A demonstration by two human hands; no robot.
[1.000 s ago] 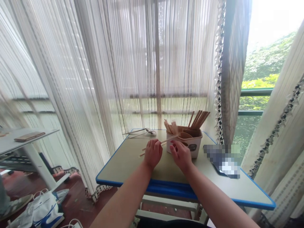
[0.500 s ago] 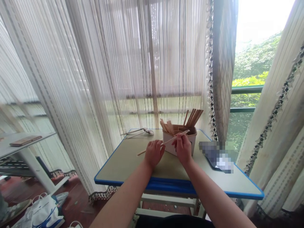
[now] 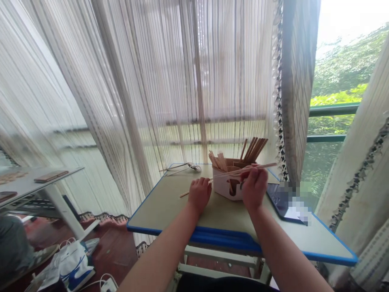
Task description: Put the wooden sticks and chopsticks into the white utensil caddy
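Observation:
My left hand (image 3: 199, 193) is closed around the lower part of a light wooden chopstick (image 3: 184, 195), whose end sticks out to the left. My right hand (image 3: 255, 184) grips a thin chopstick (image 3: 269, 165) that reaches out to the right past the fingers. Pale thin strips run between both hands; whether they are one stick, two, or a clear wrapper cannot be made out. Just behind the hands stands a white utensil box (image 3: 221, 184) with a dark cut-out in front. Light sticks (image 3: 219, 161) fill its left compartment; several brown chopsticks (image 3: 254, 149) lean in the right one.
The box stands on a small blue-edged table (image 3: 161, 211). At its back left lie metal utensils (image 3: 194, 166), seemingly spoons. A dark tablet-like device (image 3: 278, 198), partly blurred, lies to the right. Another table (image 3: 73, 170) stands left, with a bag (image 3: 73, 259) on the floor and a person's leg nearby.
My right hand has moved right, away from the left hand, and a stick now extends beyond it. My left hand keeps its grip. The view has shifted slightly left.

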